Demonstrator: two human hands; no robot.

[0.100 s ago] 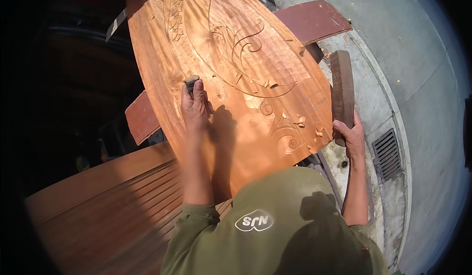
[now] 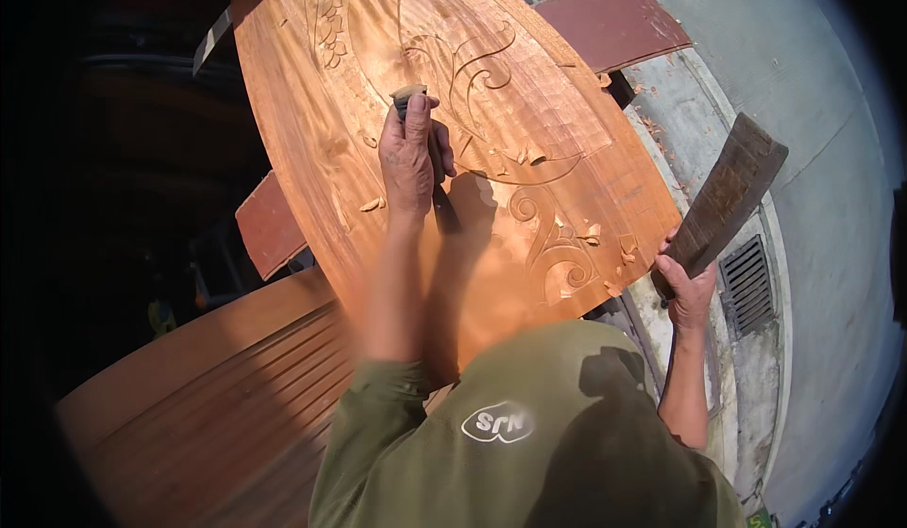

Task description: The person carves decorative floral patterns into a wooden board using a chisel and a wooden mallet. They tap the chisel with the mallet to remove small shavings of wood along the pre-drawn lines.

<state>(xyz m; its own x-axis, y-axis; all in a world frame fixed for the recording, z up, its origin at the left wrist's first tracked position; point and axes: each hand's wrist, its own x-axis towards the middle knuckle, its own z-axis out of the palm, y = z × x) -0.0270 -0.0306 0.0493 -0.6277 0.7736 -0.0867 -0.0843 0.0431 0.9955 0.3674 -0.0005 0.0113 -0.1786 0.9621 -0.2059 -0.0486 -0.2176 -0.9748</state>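
A carved wooden panel (image 2: 312,164) with curling scroll lines lies in front of me. Over its middle, my left hand (image 2: 408,164) is wrapped round a carving chisel (image 2: 411,93); its pale, dark-banded butt pokes out above my thumb, and a dark shaft shows below the fingers. Most of the handle is hidden in my fist, and whether the tip touches the wood I cannot tell. Past the panel's right edge, my right hand (image 2: 690,292) grips the lower end of a flat, dark wooden mallet (image 2: 732,193), which slants up and to the right.
Curled wood shavings (image 2: 588,235) are scattered over the panel. Reddish-brown boards stick out from under it, on the right (image 2: 619,27) and on the left (image 2: 271,226). A slatted wooden piece (image 2: 227,396) lies at lower left. Grey paving with a drain grate (image 2: 748,287) is on the right.
My left hand has shifted right and slightly up with the chisel. The mallet in my right hand has swung from nearly upright to a rightward slant, away from the panel.
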